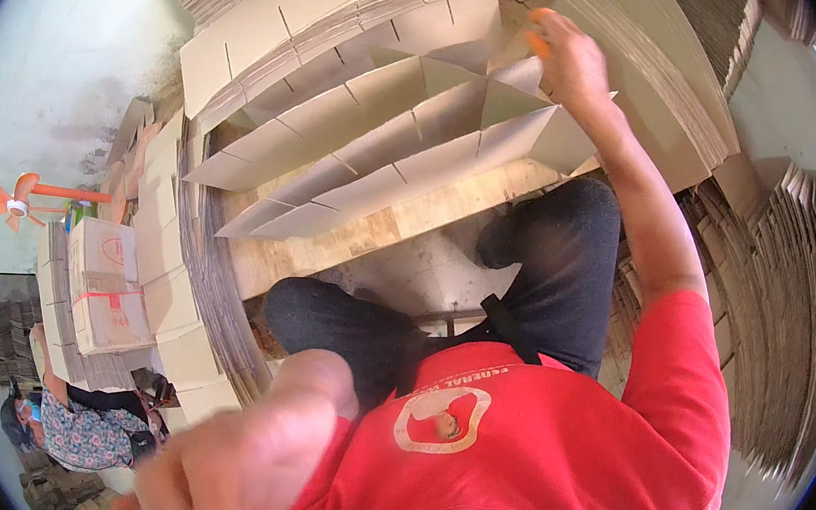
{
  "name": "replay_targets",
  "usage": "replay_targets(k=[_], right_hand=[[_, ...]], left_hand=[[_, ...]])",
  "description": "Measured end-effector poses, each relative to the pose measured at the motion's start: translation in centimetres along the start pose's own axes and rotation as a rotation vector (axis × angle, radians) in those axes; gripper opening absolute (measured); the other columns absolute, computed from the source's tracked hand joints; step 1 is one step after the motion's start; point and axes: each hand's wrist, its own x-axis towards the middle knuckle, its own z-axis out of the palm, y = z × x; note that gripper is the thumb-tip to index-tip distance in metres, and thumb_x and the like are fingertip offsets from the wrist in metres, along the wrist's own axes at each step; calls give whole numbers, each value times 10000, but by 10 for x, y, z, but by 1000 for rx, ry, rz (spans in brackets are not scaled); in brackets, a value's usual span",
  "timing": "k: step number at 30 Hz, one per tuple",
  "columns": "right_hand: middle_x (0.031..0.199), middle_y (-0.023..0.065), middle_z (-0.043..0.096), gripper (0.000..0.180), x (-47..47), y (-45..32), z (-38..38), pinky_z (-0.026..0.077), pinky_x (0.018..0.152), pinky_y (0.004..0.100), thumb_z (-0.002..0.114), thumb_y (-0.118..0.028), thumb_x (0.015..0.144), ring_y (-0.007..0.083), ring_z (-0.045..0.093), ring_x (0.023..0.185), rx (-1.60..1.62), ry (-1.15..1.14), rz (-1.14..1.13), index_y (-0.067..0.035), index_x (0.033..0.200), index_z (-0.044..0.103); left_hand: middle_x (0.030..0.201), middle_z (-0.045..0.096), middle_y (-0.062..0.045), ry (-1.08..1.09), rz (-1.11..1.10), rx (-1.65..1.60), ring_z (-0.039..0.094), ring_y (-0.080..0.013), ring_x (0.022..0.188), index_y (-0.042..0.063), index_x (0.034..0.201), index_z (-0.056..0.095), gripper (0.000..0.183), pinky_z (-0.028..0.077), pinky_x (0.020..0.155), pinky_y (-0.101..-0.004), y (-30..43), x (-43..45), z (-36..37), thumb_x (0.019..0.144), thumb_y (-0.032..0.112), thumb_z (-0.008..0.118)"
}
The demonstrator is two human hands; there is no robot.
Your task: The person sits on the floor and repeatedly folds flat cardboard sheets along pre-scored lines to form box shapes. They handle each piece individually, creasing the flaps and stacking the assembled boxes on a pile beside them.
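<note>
Several long slotted cardboard strips (382, 146) stand on edge side by side on a wooden board (349, 244). Short cross pieces (519, 105) intersect them near their right end, forming open cells. My right hand (577, 63), with orange covers on its fingertips, is over that right end beside the cross pieces. Its fingers point away from me, and whether they grip a piece is hidden. My left hand (226, 461) is raised close to the camera at lower left, away from the strips. It is blurred, with the fingers partly cut off by the picture's edge.
Stacked slotted cardboard (331, 1) rises behind the board. Plain cardboard stacks (647, 78) and upright sheets (785, 321) lie to the right. On the left are another stack (182, 312), a taped carton (106, 288), an orange fan (15, 203) and a seated person (89, 434).
</note>
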Motion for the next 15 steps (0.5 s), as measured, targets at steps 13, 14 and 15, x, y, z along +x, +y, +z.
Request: replay_targets(k=[13,14,15], right_hand=[[1205,125,557,475,-107,139,-100,432,906,462,614,-374,883,311,501,1148,-679,-139,342,-86,1248,512],[1208,122,553,490,-109,137,-103,425,911,462,631,-368,869,307,498,1153,-696,-176,303,-86,1250,507],[1210,120,550,506,-109,136,-104,418,916,462,647,-362,855,303,496,1157,-709,-215,257,-85,1253,502]], left_hand=[[1006,584,-54,-89,-82,-372,553,-171,949,82,1371,440,448,469,824,-267,-13,16,37,931,75,523],[1004,585,-54,-48,114,-371,557,-172,939,86,1368,444,441,468,819,-267,-28,11,48,933,77,519],[1005,586,-55,-22,223,-363,561,-174,927,88,1367,447,437,469,814,-269,-32,11,53,935,80,516]])
